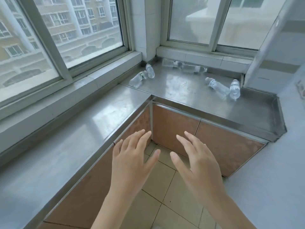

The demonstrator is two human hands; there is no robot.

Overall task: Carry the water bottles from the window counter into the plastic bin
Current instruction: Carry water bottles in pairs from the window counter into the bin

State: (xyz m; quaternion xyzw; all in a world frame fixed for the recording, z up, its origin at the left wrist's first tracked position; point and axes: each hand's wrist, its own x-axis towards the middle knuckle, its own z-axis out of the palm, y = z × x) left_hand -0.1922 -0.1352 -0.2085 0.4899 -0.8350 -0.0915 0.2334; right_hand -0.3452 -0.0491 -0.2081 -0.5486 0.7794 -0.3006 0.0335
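Several clear water bottles lie on the steel window counter in the far corner. Two lie at the left, two along the back under the window, and two at the right. My left hand and my right hand hover side by side over the floor, well short of the counter, fingers spread and holding nothing. No plastic bin is in view.
The L-shaped steel counter runs along the left window and across the back. Brown cabinet doors stand below it. A white wall closes the right side. Beige floor tiles lie under my hands.
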